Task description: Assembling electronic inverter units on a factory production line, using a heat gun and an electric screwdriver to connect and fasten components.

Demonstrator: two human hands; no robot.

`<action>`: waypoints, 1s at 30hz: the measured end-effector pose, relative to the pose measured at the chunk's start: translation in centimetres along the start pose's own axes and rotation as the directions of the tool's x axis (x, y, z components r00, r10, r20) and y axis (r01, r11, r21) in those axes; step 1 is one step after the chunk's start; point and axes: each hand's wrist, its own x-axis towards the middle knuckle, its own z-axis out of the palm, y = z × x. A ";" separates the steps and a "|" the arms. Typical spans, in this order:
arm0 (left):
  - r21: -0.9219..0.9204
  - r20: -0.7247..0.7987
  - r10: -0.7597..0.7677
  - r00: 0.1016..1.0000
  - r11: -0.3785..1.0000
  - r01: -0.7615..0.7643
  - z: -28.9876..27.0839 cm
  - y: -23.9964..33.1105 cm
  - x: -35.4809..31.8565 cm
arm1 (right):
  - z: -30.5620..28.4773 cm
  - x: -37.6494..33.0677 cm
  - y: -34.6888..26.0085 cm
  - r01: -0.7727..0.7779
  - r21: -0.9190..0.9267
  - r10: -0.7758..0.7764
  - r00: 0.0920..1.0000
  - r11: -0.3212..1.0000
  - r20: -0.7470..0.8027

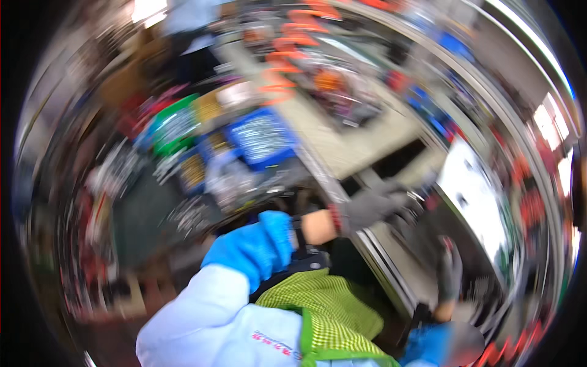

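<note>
My left hand (376, 207), in a grey glove, reaches over the edge of the workbench (348, 147). Its fingers are bent, and a small shiny bit (417, 197) shows at their tips, too smeared to name. Lower and further right is my right hand (450, 269), also gloved in grey, beside a dark flat surface. Motion blur hides how its fingers lie. Nearest to both hands stands a bright white panel (474, 199), perhaps a lit sheet or screen, tilted in the view. Blue sleeve covers show on both forearms.
Left of the bench, a blue bin (262, 137) holds many shiny metal parts, with a green bin (174, 125) beyond it. A coiled orange hose (281, 64) hangs over the bench. A bagged pile (342, 92) lies at the back. Another person (192, 37) stands far left.
</note>
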 end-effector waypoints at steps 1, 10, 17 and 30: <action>0.045 -0.055 -0.070 0.996 0.996 0.072 0.5 -1.0 0.2 | -0.2 0.1 -1.7 0.030 0.026 -0.032 0.998 0.999 0.062; -0.060 0.067 -0.196 0.978 0.978 0.200 4.5 -9.1 3.9 | -2.4 -2.3 -2.4 0.057 0.035 -0.059 0.997 0.998 0.048; -0.039 0.062 -0.272 0.960 0.961 0.275 6.5 -10.3 3.8 | -0.8 -3.4 -1.2 0.157 -0.089 -0.160 0.987 0.984 -0.024; 0.321 -0.129 -0.202 0.971 0.918 0.233 7.0 -11.8 4.5 | 2.3 -3.6 0.3 0.027 -0.366 -0.060 0.995 0.930 -0.080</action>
